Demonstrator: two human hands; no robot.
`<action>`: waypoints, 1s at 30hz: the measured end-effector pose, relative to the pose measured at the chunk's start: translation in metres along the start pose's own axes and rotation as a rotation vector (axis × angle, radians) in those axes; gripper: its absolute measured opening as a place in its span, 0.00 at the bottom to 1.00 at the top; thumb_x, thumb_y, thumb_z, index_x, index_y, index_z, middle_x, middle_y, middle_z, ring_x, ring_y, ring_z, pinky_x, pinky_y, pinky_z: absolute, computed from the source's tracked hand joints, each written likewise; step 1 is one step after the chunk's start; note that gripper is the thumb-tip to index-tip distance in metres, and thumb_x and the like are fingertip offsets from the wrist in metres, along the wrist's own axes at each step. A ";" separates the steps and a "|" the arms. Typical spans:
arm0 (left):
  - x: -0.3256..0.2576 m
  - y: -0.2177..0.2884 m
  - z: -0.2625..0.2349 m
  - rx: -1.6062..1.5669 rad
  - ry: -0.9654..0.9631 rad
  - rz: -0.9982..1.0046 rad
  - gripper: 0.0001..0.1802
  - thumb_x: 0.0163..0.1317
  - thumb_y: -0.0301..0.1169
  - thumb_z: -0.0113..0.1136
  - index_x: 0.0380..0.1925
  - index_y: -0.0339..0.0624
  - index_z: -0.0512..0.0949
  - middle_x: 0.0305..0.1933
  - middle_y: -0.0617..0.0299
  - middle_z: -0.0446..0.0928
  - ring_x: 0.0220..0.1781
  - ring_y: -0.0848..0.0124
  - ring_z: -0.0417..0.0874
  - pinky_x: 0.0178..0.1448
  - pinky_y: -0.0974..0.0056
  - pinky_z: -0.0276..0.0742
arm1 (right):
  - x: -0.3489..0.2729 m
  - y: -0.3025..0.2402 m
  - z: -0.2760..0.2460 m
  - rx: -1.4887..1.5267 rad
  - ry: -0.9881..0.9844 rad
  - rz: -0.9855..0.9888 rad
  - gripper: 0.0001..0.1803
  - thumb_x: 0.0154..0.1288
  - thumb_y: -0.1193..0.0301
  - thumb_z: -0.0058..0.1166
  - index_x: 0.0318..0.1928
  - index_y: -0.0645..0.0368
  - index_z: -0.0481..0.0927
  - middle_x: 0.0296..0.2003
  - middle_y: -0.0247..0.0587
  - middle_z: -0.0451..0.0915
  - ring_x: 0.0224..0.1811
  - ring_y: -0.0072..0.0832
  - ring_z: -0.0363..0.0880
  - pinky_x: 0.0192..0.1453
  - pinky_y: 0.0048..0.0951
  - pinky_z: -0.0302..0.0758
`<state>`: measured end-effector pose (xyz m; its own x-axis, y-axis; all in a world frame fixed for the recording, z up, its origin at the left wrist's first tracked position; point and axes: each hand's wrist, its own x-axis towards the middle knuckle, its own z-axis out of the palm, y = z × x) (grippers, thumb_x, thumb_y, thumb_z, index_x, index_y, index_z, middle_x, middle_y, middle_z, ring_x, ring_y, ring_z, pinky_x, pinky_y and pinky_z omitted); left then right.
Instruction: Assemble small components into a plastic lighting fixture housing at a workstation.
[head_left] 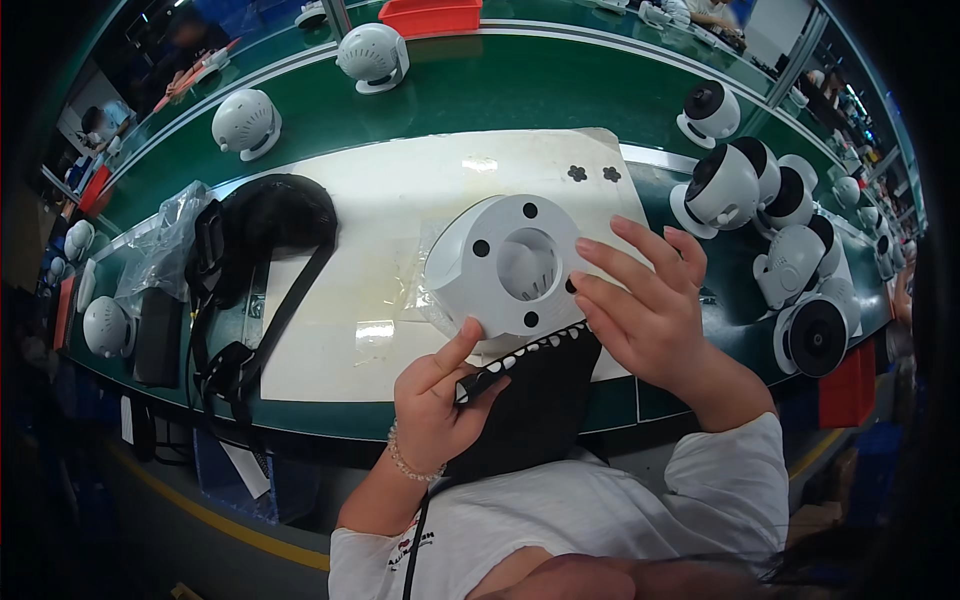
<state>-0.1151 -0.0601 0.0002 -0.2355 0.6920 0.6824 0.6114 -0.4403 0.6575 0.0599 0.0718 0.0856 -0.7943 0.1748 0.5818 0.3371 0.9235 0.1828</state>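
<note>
A white ball-shaped camera point(455, 262) lies on a cream mat point(370, 190) with its round base facing up. Around the base's recessed opening are black round pads point(531, 210). My right hand point(645, 305) has its fingers spread, with the index fingertip against the pad at the base's right edge. My left hand point(432, 400) pinches the corner of a black sheet point(535, 410), which has white round spots along its upper edge and hangs down toward my lap. One finger of that hand reaches up to the camera's lower left edge.
Several white cameras with black fronts point(724, 188) crowd the right side. Two more white cameras point(247, 122) stand at the far left. A black strapped headset point(290, 210), clear plastic bag point(172, 235) and black box point(158, 337) lie left. A red bin point(847, 388) sits below the right edge.
</note>
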 end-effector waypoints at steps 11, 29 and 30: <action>0.000 -0.001 0.000 0.004 -0.006 -0.012 0.10 0.34 0.20 0.66 0.17 0.35 0.72 0.53 0.51 0.70 0.23 0.66 0.75 0.28 0.69 0.70 | 0.001 0.008 0.013 0.724 0.046 0.370 0.02 0.53 0.74 0.53 0.28 0.56 0.73 0.51 0.41 0.68 0.61 0.41 0.55 0.62 0.39 0.53; -0.001 -0.001 -0.001 -0.022 -0.029 -0.023 0.12 0.36 0.20 0.66 0.21 0.35 0.71 0.53 0.47 0.70 0.24 0.66 0.76 0.28 0.68 0.72 | 0.004 0.016 0.031 1.641 -0.167 0.939 0.20 0.56 0.65 0.55 0.45 0.63 0.70 0.41 0.37 0.71 0.44 0.21 0.68 0.49 0.22 0.65; -0.002 -0.001 -0.002 -0.051 -0.021 -0.016 0.13 0.36 0.20 0.66 0.21 0.35 0.71 0.52 0.46 0.70 0.24 0.66 0.76 0.29 0.68 0.72 | 0.003 0.019 0.034 1.691 -0.209 0.953 0.18 0.56 0.66 0.55 0.44 0.62 0.70 0.38 0.35 0.73 0.41 0.20 0.70 0.48 0.22 0.66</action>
<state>-0.1172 -0.0626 -0.0017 -0.2286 0.7104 0.6656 0.5682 -0.4578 0.6838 0.0468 0.1018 0.0637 -0.7559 0.6475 -0.0965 -0.0293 -0.1806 -0.9831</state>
